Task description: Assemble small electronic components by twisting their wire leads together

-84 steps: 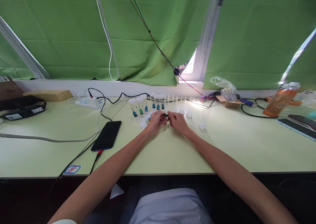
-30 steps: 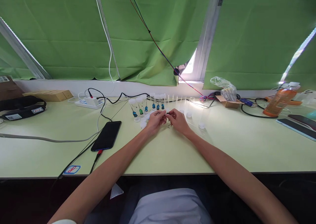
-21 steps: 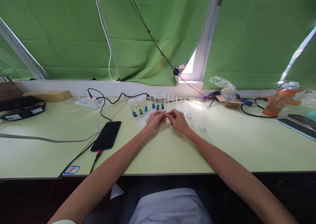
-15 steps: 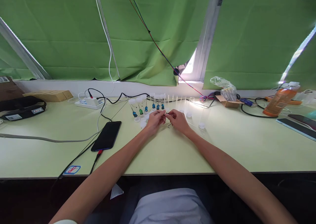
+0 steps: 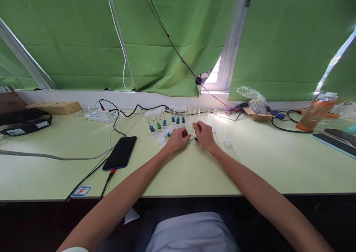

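My left hand (image 5: 178,139) is closed in a pinch low over the table; a bit of something dark and thin shows at its fingertips, too small to name. A short gap away, my right hand (image 5: 205,135) is closed too, its thumb and forefinger at a small black piece (image 5: 196,139). Thin wire-like bits lie between the hands. Left of and behind my left hand stand several clear tubes with white caps, holding small blue pieces (image 5: 178,120) and a green piece (image 5: 158,125) with thin dark stems. Another capped clear tube (image 5: 227,141) is right of my right hand.
A black phone (image 5: 120,153) with a charging cable lies at left, near a white power strip (image 5: 101,116). At the right are a small cardboard box (image 5: 258,115) with a plastic bag, a tilted bottle of orange drink (image 5: 317,112) and another phone (image 5: 335,144). Cables run along the back.
My hands, which met at the fingertips, have moved apart. The left has come slightly nearer and right; the right has shifted a little right. A blue piece behind my left hand now shows.
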A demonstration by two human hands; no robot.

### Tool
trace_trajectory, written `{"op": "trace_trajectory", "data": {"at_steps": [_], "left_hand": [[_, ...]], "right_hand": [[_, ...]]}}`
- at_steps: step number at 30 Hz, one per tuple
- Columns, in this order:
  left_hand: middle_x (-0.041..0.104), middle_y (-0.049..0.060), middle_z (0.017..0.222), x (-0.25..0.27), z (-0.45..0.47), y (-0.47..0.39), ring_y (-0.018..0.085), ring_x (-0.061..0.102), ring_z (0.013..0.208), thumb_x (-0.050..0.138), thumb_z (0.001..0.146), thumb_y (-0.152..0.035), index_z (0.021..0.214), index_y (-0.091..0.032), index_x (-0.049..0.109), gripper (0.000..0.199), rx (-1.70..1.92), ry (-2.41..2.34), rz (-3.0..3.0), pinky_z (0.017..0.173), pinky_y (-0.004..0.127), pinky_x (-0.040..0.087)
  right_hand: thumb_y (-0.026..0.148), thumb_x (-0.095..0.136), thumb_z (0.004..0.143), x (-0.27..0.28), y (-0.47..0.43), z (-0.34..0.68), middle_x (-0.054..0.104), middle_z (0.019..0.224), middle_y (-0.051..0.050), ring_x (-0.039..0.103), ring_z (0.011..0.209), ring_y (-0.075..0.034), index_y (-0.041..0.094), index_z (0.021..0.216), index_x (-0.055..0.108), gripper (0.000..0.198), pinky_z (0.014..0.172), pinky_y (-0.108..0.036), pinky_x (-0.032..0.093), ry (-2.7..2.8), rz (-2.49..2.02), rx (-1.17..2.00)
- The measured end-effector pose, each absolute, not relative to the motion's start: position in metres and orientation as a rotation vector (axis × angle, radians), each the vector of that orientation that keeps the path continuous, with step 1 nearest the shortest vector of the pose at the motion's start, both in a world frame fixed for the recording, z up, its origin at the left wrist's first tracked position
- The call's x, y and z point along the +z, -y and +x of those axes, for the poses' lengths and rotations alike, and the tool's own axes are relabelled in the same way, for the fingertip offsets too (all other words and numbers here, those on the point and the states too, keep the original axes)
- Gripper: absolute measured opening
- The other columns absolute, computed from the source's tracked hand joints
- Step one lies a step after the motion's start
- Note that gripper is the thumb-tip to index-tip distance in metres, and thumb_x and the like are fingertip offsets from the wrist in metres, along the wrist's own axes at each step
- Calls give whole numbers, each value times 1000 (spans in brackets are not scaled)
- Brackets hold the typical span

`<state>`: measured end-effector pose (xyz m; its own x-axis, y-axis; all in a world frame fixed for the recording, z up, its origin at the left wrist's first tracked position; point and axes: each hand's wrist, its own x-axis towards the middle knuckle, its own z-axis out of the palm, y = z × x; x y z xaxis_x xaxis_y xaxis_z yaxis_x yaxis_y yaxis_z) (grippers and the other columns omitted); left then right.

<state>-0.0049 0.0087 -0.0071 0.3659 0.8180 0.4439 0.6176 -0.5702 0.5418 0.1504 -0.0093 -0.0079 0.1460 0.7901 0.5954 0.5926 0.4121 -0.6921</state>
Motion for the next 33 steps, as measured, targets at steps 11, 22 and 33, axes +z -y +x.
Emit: {"op": "trace_trajectory", "data": {"at_steps": [11, 22, 33], "left_hand": [[63, 1, 68, -10, -6, -11, 17, 55, 64, 58, 83, -39, 72, -20, 58, 22, 908, -1252, 2437, 60, 30, 39], [56, 1, 60, 4, -3, -1, 17, 53, 63, 26, 96, -58, 74, -20, 60, 55, 1151, -1336, 2205, 62, 30, 37], [50, -3, 59, 6, -4, -7, 13, 45, 54, 43, 93, -42, 85, -21, 54, 24, 1399, -1363, 2089, 55, 26, 33]], "right_hand": [[39, 44, 94, -8, 9, 151, 53, 60, 2, 42, 55, -13, 22, 69, 46, 31, 58, -27, 31, 1538, -1263, 163], [34, 42, 97, -9, 8, 151, 49, 62, 2, 41, 57, -14, 21, 69, 49, 31, 58, -28, 31, 1559, -1159, 35], [31, 42, 99, -11, 9, 147, 66, 102, -9, 56, 99, -24, 22, 114, 64, 28, 86, -39, 45, 1818, -934, -67]]}}
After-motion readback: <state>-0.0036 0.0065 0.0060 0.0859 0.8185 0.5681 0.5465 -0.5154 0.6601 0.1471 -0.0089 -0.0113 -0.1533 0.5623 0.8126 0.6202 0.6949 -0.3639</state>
